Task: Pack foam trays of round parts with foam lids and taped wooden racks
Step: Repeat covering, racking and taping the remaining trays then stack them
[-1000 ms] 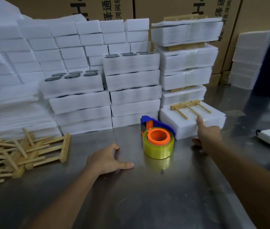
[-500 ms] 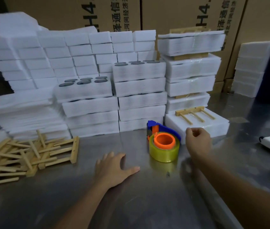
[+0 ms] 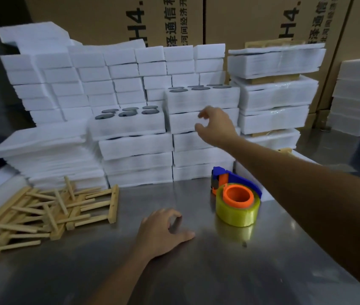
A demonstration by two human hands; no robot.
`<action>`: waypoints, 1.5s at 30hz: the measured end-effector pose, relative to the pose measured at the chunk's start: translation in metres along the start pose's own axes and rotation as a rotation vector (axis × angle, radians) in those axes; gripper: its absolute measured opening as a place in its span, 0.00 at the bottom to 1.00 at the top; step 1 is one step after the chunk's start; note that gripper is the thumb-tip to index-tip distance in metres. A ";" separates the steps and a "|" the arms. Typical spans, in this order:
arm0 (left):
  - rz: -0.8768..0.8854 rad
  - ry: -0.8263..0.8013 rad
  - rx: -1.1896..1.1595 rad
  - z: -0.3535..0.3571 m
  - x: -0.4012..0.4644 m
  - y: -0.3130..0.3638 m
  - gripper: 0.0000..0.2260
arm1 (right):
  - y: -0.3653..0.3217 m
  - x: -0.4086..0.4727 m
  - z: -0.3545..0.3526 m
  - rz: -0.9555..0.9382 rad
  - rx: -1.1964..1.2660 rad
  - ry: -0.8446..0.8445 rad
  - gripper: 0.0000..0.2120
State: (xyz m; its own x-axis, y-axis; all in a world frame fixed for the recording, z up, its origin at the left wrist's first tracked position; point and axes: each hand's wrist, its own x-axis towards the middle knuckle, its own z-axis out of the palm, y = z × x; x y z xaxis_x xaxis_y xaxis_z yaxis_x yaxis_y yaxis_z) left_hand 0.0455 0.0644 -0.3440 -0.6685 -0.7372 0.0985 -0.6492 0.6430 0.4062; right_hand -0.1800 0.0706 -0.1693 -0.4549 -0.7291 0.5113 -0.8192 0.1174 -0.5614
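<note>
Reaching: right hand (image 3: 216, 126) stretches toward the foam tray (image 3: 203, 100) of round parts (image 3: 201, 88) atop the middle stack, fingers spread and holding nothing.
Handling: foam likely light, soft and easily dented; the loose discs could spill if it tilts.
Grip: best taken by both short ends, kept level.
Left hand: left hand (image 3: 161, 232) rests on the metal table (image 3: 196, 271), loosely curled and empty, near the tape dispenser (image 3: 236, 197).
Racks: wooden racks (image 3: 49, 210) piled far left.

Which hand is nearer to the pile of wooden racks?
Left. The left hand rests on the metal table, just right of the pile of wooden racks. The right hand is raised farther away, in front of the foam tray stacks.
</note>
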 end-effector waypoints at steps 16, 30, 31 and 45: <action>0.045 0.171 0.098 0.015 0.004 -0.004 0.30 | -0.032 0.077 0.003 -0.086 -0.489 -0.086 0.26; -0.160 0.321 -0.680 0.001 -0.004 -0.002 0.07 | -0.021 -0.062 -0.010 -0.503 -0.232 0.080 0.20; -0.217 0.428 -0.860 -0.003 -0.006 -0.004 0.08 | -0.017 -0.080 -0.007 -0.536 -0.208 0.033 0.20; -0.470 0.306 -1.837 -0.034 -0.035 -0.046 0.24 | 0.032 -0.189 0.026 -0.632 -0.041 -0.387 0.19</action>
State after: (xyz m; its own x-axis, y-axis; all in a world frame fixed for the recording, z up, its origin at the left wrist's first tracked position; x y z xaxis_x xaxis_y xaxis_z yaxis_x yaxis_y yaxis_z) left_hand 0.1108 0.0536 -0.3347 -0.3693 -0.8981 -0.2388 0.5285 -0.4143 0.7410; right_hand -0.1113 0.1951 -0.3011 0.2570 -0.8506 0.4588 -0.8999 -0.3837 -0.2072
